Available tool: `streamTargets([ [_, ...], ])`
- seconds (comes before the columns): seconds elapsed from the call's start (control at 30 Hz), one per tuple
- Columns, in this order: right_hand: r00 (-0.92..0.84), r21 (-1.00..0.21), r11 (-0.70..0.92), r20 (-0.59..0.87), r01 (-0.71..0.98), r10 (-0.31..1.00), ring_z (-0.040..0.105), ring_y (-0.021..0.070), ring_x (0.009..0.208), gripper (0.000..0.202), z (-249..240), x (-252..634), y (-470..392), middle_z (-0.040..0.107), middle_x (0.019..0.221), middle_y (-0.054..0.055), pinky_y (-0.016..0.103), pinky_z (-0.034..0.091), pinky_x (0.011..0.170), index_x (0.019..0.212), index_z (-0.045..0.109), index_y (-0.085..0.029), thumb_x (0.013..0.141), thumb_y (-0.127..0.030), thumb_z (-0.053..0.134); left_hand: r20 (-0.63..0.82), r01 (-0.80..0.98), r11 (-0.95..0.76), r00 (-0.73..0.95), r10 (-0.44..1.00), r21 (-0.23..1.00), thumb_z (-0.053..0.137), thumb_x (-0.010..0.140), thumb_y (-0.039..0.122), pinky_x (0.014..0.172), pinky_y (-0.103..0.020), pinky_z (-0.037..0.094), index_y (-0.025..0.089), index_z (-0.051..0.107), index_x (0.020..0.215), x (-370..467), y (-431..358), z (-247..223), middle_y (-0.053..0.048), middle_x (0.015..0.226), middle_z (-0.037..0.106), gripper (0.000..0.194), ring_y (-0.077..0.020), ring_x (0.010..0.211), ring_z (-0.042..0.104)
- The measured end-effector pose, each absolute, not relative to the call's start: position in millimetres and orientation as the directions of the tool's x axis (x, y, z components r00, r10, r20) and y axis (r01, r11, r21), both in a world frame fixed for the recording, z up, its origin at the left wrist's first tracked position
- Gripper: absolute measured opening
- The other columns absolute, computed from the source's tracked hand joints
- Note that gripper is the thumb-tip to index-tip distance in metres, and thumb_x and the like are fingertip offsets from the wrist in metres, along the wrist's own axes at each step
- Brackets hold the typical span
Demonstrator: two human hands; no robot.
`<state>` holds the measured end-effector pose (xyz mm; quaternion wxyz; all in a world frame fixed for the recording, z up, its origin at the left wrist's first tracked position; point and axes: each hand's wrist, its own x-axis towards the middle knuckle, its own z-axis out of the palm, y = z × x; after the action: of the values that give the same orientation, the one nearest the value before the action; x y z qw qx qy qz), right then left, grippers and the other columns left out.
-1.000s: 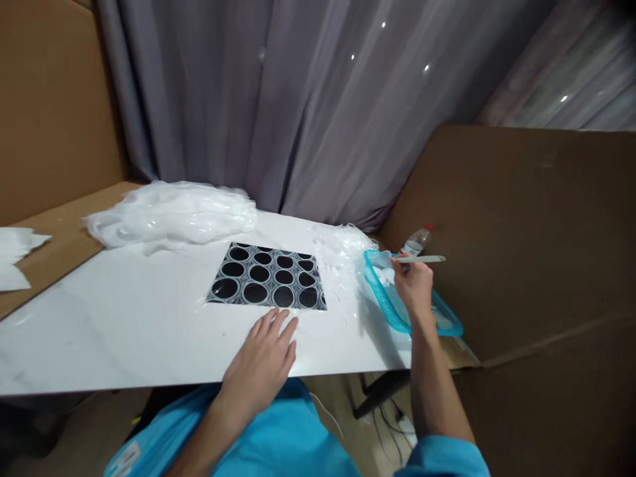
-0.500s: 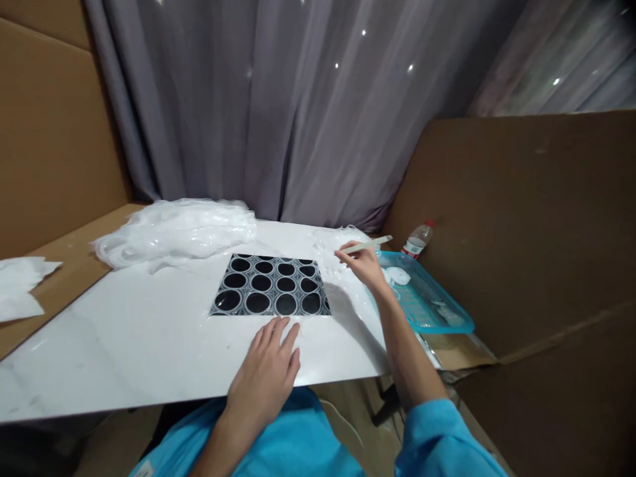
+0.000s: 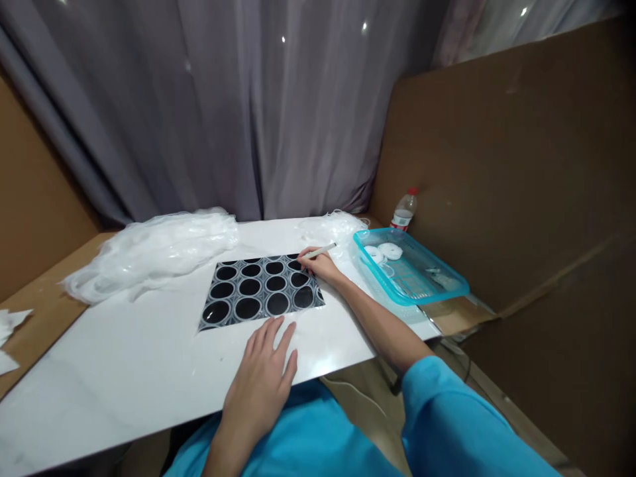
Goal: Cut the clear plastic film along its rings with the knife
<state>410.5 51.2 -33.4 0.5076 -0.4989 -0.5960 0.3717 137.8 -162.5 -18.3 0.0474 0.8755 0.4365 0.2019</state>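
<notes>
A black sheet (image 3: 262, 287) patterned with rows of pale-ringed dark circles lies flat on the white table. Over its upper right corner, my right hand (image 3: 320, 266) is closed around a slim white pen-like stick (image 3: 319, 251). The stick slants, and its lower end points at the sheet; whether it touches the surface I cannot tell. My left hand (image 3: 263, 371) rests flat on the table, fingers spread, the fingertips just below the sheet's near edge. It holds nothing.
A heap of white, translucent strands (image 3: 159, 252) lies at the back left, a smaller one (image 3: 335, 227) at the back right. On the right stands a blue plastic basket (image 3: 450, 299) with white round rolls (image 3: 390, 251). Behind it is a bottle (image 3: 403, 212). Cardboard panels (image 3: 497, 159) flank the table.
My right hand has moved left with the pen-like stick, from beside the basket onto the sheet's upper right corner. My left hand keeps its place. The view has turned slightly.
</notes>
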Motion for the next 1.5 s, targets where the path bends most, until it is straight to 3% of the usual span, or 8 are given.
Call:
streamTargets([
  [0.3, -0.064, -0.970, 0.209, 0.203, 0.124, 0.977, 0.054, 0.0117, 0.050, 0.032, -34.3, 412.0, 57.8, 0.074, 0.071, 0.002, 0.023, 0.041, 0.047, 0.098, 0.075, -0.019, 0.082, -0.043, 0.087, 0.340, 0.740, -0.620, 0.530, 0.777, 0.261, 0.047, 0.114, 0.036, 0.122, -0.056, 0.047, 0.030, 0.055, 0.161, 137.3, -162.3, -24.7, -0.010, 0.163, 0.055, 0.048, -0.0313, 0.153, 0.049],
  [1.5, -0.061, -0.969, 0.227, 0.222, 0.097, 0.973, 0.055, 0.0116, 0.051, 0.027, -37.6, 411.9, 57.6, 0.074, 0.069, 0.002, 0.021, 0.041, 0.048, 0.090, 0.077, -0.018, 0.080, -0.041, 0.087, 0.349, 0.704, -0.627, 0.526, 0.775, 0.332, 0.045, 0.114, 0.034, 0.121, -0.055, 0.050, 0.030, 0.058, 0.157, 135.3, -163.9, -21.2, -0.010, 0.160, 0.058, 0.045, -0.0310, 0.151, 0.051],
])
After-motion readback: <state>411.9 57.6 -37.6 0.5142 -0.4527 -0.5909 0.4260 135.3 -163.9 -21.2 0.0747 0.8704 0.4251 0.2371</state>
